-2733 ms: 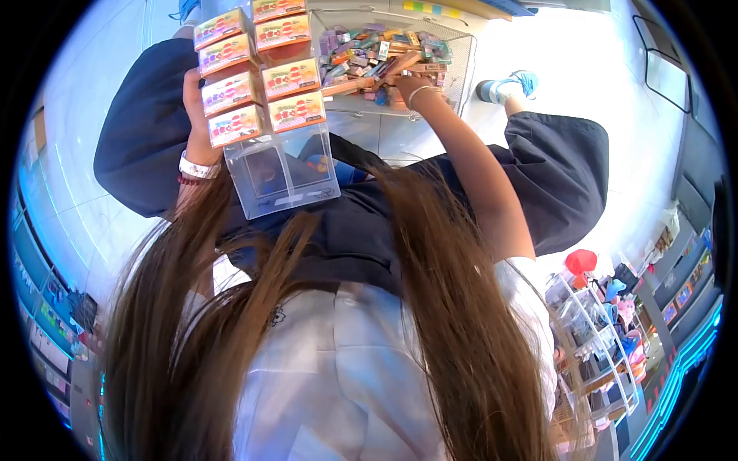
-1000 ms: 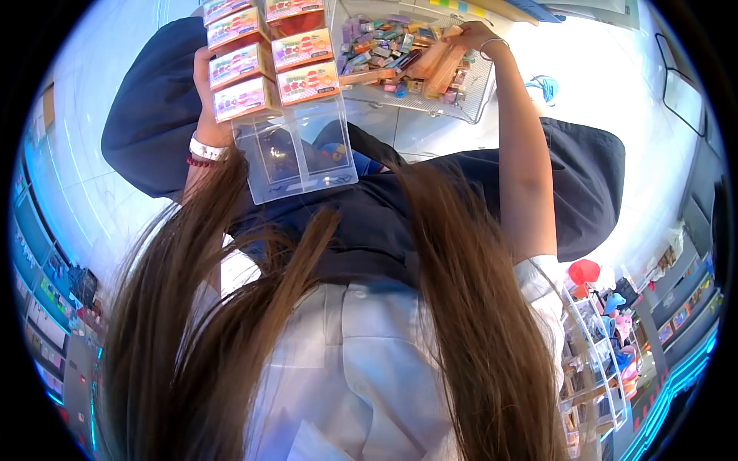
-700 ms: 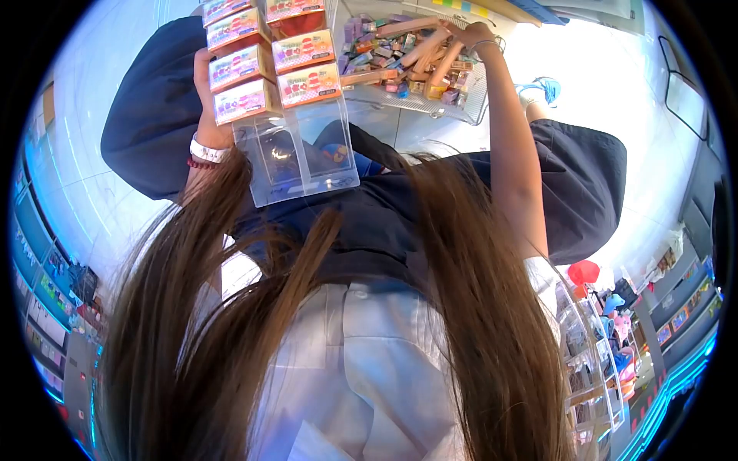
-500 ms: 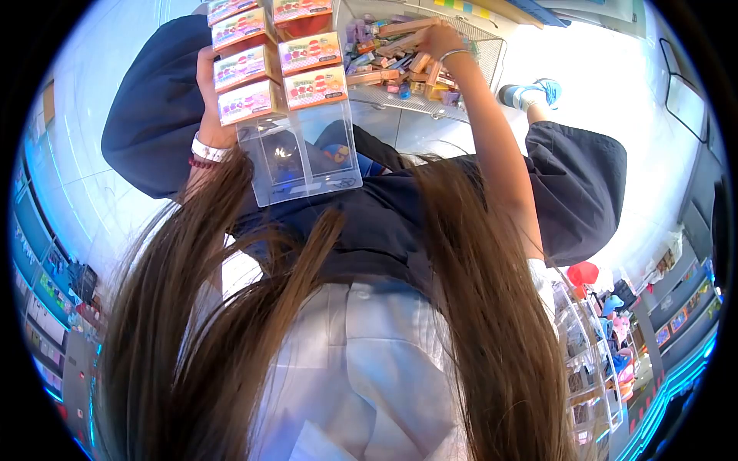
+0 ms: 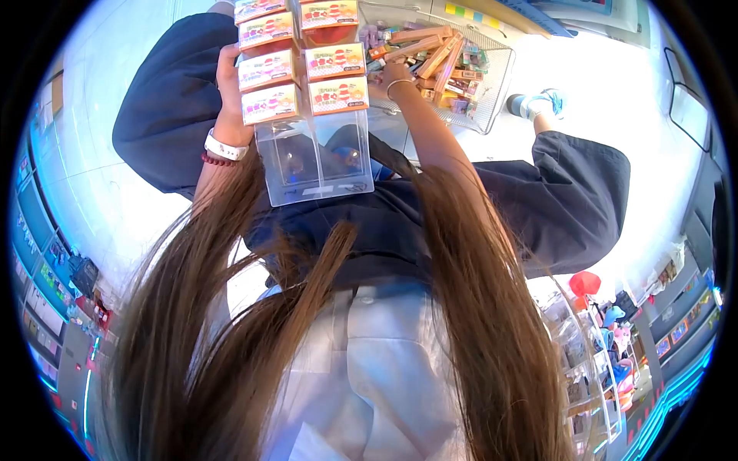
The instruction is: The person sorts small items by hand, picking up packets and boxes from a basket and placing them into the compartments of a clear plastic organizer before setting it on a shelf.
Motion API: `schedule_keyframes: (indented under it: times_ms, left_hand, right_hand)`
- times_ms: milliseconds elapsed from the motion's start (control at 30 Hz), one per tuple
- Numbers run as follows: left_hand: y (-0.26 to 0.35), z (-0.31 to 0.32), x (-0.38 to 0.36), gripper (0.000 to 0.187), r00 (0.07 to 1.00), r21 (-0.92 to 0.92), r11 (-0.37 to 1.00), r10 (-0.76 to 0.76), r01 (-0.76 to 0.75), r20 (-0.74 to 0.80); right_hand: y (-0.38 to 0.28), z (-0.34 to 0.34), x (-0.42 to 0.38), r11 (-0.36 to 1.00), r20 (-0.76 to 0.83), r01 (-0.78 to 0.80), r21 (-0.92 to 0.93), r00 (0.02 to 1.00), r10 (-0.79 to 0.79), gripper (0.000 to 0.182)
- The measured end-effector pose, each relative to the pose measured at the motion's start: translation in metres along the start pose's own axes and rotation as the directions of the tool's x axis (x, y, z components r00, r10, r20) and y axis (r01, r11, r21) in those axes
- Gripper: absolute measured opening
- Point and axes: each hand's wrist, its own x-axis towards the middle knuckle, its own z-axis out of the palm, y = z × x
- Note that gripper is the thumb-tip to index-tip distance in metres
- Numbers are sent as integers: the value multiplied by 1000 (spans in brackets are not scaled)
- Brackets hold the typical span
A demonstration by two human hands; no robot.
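A clear plastic case [image 5: 315, 165] rests upon my lap, with two columns of small printed boxes [image 5: 335, 61] in its far part. Its near compartments are see-through, with the dark trousers showing behind them. My left hand [image 5: 229, 83] grips the case along its left side, the fingers partly hidden behind the boxes. To the right of the case, my right hand [image 5: 393, 75] is at the near left edge of a wire mesh basket [image 5: 501, 84]. Its fingers are mostly hidden. Inside the basket lie loose long orange-brown boxes [image 5: 438, 58] and small coloured packets [image 5: 470, 55].
My shoe [image 5: 538, 104] is on the white floor right of the basket. A clear rack [image 5: 592, 361] with colourful goods stands at lower right. Shelves [image 5: 42, 269] line the left side. Long hair hangs over both arms.
My right hand has moved left and nearer from the middle of the basket to beside the case. The long boxes in the basket have shifted. The case appears slightly further right in view.
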Motion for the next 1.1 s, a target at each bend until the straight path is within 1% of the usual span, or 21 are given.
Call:
schedule_keyframes:
  times_ms: [33, 67, 133, 233, 333, 367, 467, 533, 567, 600, 633, 700, 733, 800, 833, 867, 933, 967, 1033, 1067, 1100]
  left_hand:
    - [1, 6, -1, 32, 999, 63, 998, 15, -13, -36]
    - [1, 7, -1, 32, 999, 64, 998, 16, -14, -37]
    - [2, 8, -1, 38, 999, 36, 999, 33, -33, 19]
    - [3, 11, 0, 40, 1000, -12, 1000, -19, 19, 13]
    - [5, 15, -1, 41, 996, -58, 995, -78, 76, -45]
    - [5, 16, -1, 42, 998, -38, 998, -52, 51, -36]
    - [5, 16, -2, 43, 999, 4, 1000, -15, 15, -39]
    - [4, 17, -2, 46, 1000, 89, 996, 25, -25, 2]
    - [5, 17, -3, 46, 1000, 87, 996, 21, -22, 3]
    - [5, 17, -4, 40, 996, 222, 975, 11, 10, -92]
    - [5, 19, -4, 46, 982, 350, 935, 15, 52, -186]
    - [6, 22, -4, 46, 983, 368, 929, 22, 48, -183]
    - [6, 24, -4, 47, 982, 386, 921, 27, 47, -186]
    - [5, 24, -4, 46, 984, 378, 925, 41, 28, -174]
    - [5, 23, -3, 39, 995, 178, 984, -5, 23, -102]
    - [5, 22, -2, 42, 999, -30, 999, -37, 36, -24]
    - [4, 17, -2, 41, 1000, -6, 1000, -16, 15, -20]
    - [3, 15, -1, 40, 1000, 18, 1000, 5, -5, -16]
    - [4, 11, -3, 40, 999, 9, 1000, -6, 6, -31]
    - [5, 10, -3, 40, 999, -1, 1000, -13, 13, -43]
    - [5, 12, -3, 39, 998, -31, 999, -36, 34, -50]
  right_hand:
    - [-5, 0, -2, 995, 19, 60, -77, 998, -59, 24]
    - [-10, -2, -4, 995, 19, 62, -76, 998, -61, 24]
    - [-24, -16, -10, 995, 138, -34, -95, 989, 47, 27]
    - [-10, 36, 22, 981, 149, -56, -185, 985, 84, 33]
    - [-12, 13, 3, 990, 174, -47, -134, 982, 70, 36]
    - [-9, 23, 14, 984, 177, -175, -27, 968, 177, 37]
    - [-19, 11, 14, 967, 203, -244, -69, 946, 253, 38]
    - [-21, 12, 8, 964, 143, -242, -110, 956, 256, 37]
    - [-20, 10, 5, 979, 148, -174, -106, 971, 188, 36]
    - [-17, 7, 3, 989, 149, -105, -102, 982, 120, 35]
    - [-14, 4, -1, 989, 144, -110, -102, 982, 124, 35]
    - [-10, -2, -10, 999, 38, -49, -20, 998, 50, 32]
    - [-8, 0, -11, 998, 38, -53, -19, 998, 54, 32]
    - [-1, 14, -11, 999, -108, -23, 27, 994, 26, 31]
    - [4, 30, -6, 989, -205, -69, 130, 974, 95, 28]
    - [8, 45, 0, 989, -205, -70, 130, 974, 95, 28]
    - [9, 63, 8, 942, -258, -193, 274, 929, 265, 27]
    - [1, 57, 3, 942, -258, -193, 276, 929, 266, 27]
    - [-14, 43, -9, 878, -329, -254, 407, 856, 400, 30]
    - [-19, 30, -14, 876, -327, -256, 408, 855, 402, 30]
    - [-23, 16, -17, 858, -240, -314, 407, 869, 432, 32]
